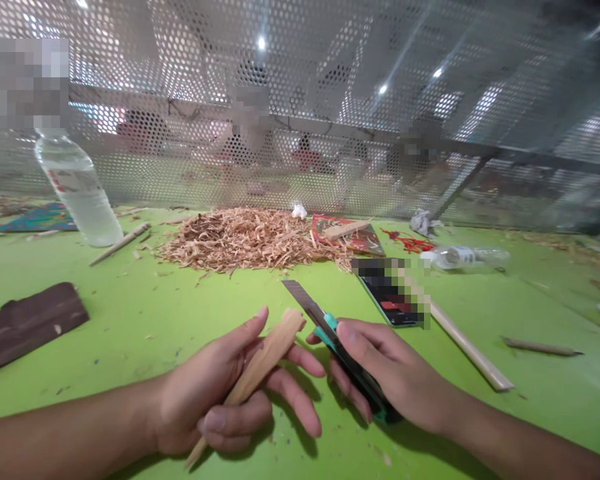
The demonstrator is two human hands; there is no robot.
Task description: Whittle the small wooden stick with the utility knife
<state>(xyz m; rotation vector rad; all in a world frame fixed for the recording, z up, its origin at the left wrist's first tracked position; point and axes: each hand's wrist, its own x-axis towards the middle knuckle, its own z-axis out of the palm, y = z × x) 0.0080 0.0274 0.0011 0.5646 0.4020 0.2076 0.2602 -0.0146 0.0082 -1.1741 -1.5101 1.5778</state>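
Note:
Across the palm of my left hand (220,387) lies a carved piece of wood (263,363), its thin end poking out below. The ring and little fingers curl round the wood while the other fingers are loosely spread. My right hand (390,373) grips a black and teal utility knife (347,353). Its long blade (300,297) is out and points up and to the left, just above the wood's broad end and apart from it. Both hands are over the green table (180,320).
A heap of wood shavings (245,240) lies ahead, beside a red booklet (365,240). A phone (395,300), a wooden stick (473,347) and a pencil (543,347) are on the right. Left are an upright water bottle (83,190) and a brown sheath-like piece (30,323). Perforated metal mesh (180,160) closes the back.

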